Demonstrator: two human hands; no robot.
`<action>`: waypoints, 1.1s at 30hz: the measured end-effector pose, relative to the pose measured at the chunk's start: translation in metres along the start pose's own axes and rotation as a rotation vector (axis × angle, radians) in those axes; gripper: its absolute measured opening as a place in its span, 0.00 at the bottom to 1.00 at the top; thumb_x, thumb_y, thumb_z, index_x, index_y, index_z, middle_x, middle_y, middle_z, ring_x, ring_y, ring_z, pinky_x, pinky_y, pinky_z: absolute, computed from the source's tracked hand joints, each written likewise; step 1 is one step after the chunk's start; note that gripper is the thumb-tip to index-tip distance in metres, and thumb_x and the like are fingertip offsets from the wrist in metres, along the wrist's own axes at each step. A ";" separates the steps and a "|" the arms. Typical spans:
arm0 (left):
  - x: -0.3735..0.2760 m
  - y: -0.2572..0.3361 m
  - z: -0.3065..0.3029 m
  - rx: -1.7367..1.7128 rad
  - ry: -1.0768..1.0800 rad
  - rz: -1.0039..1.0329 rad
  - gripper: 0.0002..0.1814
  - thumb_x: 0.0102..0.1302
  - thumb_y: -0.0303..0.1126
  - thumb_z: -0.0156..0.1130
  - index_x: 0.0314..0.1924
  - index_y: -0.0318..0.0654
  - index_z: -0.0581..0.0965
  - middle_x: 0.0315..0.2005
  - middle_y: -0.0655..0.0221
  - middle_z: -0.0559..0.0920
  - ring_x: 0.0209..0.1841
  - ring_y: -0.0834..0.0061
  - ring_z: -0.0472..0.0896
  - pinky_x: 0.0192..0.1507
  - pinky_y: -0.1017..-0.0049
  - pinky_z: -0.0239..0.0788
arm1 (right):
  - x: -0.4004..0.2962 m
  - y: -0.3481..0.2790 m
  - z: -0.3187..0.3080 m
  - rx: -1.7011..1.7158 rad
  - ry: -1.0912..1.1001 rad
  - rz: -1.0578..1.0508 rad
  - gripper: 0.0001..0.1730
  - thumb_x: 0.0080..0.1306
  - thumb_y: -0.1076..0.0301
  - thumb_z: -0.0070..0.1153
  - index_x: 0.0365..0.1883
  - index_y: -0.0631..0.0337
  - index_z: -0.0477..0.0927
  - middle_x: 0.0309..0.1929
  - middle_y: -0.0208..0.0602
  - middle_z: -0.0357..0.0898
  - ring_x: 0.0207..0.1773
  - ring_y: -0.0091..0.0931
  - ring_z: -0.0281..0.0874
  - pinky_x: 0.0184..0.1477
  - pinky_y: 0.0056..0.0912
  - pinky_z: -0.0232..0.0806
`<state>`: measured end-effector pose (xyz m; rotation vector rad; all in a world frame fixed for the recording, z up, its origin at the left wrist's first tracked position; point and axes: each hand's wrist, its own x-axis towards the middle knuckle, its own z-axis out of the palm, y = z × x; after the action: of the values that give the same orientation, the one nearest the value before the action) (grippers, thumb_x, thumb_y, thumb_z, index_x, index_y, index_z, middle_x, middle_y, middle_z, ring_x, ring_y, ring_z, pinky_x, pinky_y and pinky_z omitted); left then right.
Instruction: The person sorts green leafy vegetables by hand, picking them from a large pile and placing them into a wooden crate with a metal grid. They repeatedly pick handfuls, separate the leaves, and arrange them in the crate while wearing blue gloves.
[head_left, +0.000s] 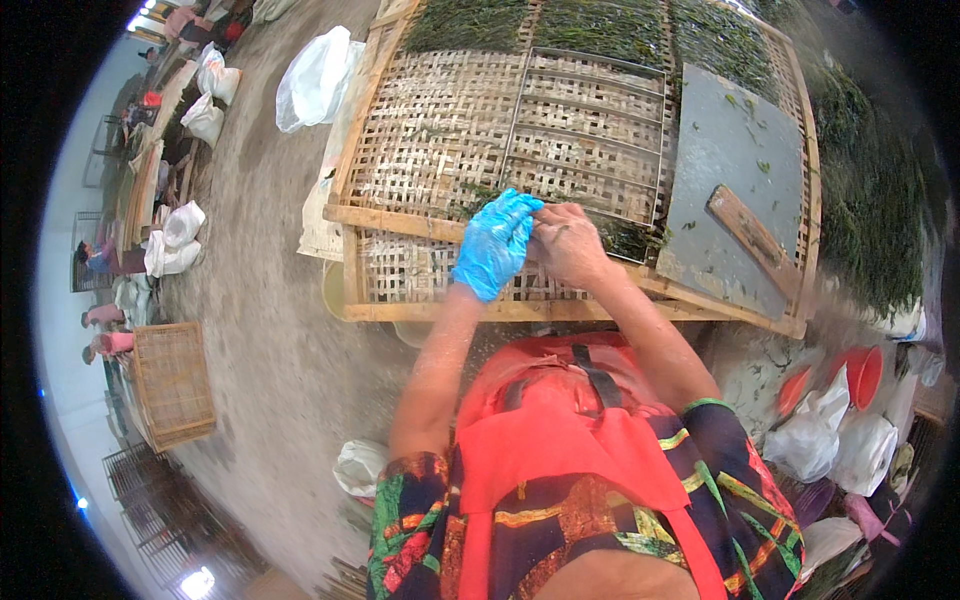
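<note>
My left hand (496, 244), in a blue disposable glove, meets my bare right hand (566, 246) over the near edge of a woven bamboo tray (427, 127). Their fingertips touch, and the fingers are bent; whether anything is pinched between them is hidden. A bit of green lies on the back of the right hand. Just beyond them, a rectangular metal frame (585, 101) with crossbars lies on the weave. Dark green leaves (626, 238) fill part of its near end. Rectangular beds of such leaves (600, 30) cover the tray's far side.
A grey flat board (720, 142) with a wooden strip (754, 240) lies on the tray's right. Beyond it is a large heap of green leaves (870, 187). Red basins (859, 379) and white sacks (806, 442) stand at right. Other people (105, 255) are at far left.
</note>
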<state>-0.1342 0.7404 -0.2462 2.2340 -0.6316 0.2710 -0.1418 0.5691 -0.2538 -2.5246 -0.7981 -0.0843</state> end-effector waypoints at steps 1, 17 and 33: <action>-0.004 -0.003 0.007 0.090 -0.040 -0.001 0.14 0.67 0.32 0.57 0.52 0.42 0.80 0.51 0.61 0.81 0.57 0.57 0.77 0.61 0.60 0.65 | -0.007 0.003 -0.009 -0.003 0.055 0.015 0.19 0.52 0.68 0.59 0.45 0.58 0.82 0.53 0.34 0.79 0.57 0.34 0.73 0.61 0.40 0.62; -0.016 0.012 0.024 0.372 -0.128 -0.051 0.20 0.67 0.40 0.58 0.58 0.47 0.76 0.58 0.62 0.77 0.62 0.58 0.72 0.64 0.57 0.59 | -0.072 0.044 -0.040 0.040 0.212 0.321 0.12 0.57 0.76 0.58 0.41 0.59 0.80 0.38 0.43 0.78 0.47 0.42 0.76 0.49 0.43 0.71; 0.017 0.021 0.042 0.355 -0.216 -0.048 0.11 0.58 0.36 0.64 0.41 0.50 0.85 0.27 0.65 0.82 0.34 0.60 0.77 0.42 0.60 0.69 | -0.079 0.053 -0.055 0.217 0.255 0.472 0.09 0.57 0.74 0.60 0.37 0.61 0.81 0.41 0.42 0.81 0.49 0.41 0.77 0.52 0.42 0.70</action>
<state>-0.1307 0.6915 -0.2546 2.6411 -0.6845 0.1236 -0.1734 0.4640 -0.2447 -2.3631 -0.0962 -0.1484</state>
